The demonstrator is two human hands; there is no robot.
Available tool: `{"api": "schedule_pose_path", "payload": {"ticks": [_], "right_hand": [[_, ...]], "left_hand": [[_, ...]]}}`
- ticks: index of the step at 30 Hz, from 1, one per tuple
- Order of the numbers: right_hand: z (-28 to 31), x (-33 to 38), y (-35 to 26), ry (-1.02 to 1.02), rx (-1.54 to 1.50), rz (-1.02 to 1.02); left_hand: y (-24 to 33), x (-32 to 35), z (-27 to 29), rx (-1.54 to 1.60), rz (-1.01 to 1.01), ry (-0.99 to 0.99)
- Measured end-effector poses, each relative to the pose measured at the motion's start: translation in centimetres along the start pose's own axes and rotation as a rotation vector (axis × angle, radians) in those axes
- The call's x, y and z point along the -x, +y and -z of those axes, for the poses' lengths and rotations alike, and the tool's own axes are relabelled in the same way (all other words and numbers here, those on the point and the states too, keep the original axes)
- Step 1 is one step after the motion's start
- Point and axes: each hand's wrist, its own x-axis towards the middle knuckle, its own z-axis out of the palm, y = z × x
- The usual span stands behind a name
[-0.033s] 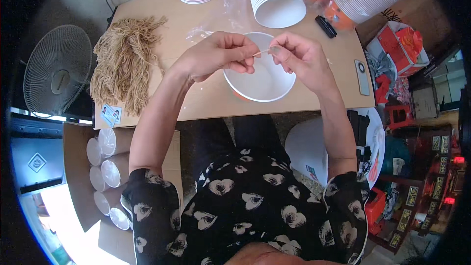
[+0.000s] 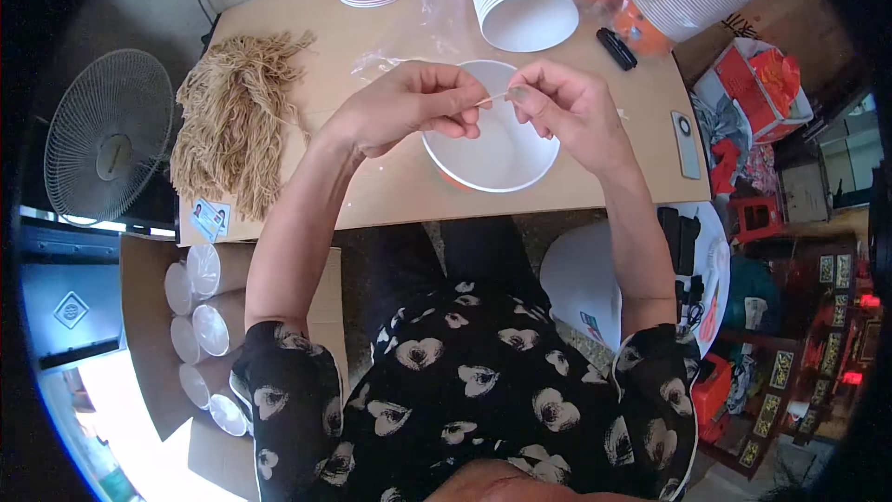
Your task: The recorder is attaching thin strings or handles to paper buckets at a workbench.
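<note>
A short, thin tan strand of twine [image 2: 493, 98] is stretched between my two hands. My left hand [image 2: 423, 104] pinches one end between thumb and fingers, its other fingers curled. The opposite end is pinched by my right hand [image 2: 562, 110], with the fingertips only a little apart from the left ones. Both hands hover over the mouth of a white paper bucket [image 2: 492, 163] with some orange on its outside. Left of my left forearm, a thick bundle of tan twine [image 2: 232, 125] lies on the table.
Stacked paper buckets [image 2: 525, 14] stand at the back, beside clear plastic wrap [image 2: 437, 0]. A black stapler-like object [image 2: 616, 48] and a grey phone-like device [image 2: 686, 144] lie at right. A fan [image 2: 111, 135] stands left; a carton [image 2: 144, 316] below holds several wrapped containers.
</note>
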Motion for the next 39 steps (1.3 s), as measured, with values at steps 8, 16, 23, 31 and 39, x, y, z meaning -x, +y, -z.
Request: {"api": "schedule_pose_path", "payload": {"ticks": [8, 16, 23, 31, 39], "right_hand": [[-1.2, -1.1, 0.9, 0.068, -0.029, -0.052], [-1.2, -1.3, 1.5, 0.065, -0.065, -0.104], [-1.4, -1.7, 2.7, 0.044, -0.058, -0.113], [-1.9, -1.4, 1.2, 0.034, -0.102, -0.15], [-1.4, -1.6, 1.6, 0.089, -0.187, -0.123]], "left_hand": [[-1.6, 0.7, -0.2, 0.047, -0.123, 0.135], [-2.7, 0.1, -2.1, -0.066, -0.295, 0.332], [-3.2, -0.1, -3.0, -0.054, -0.403, 0.386], [-3.4, 0.1, -3.0, -0.069, -0.368, 0.466], [-2.5, 0.7, -1.2, 0.018, -0.128, 0.348]]}}
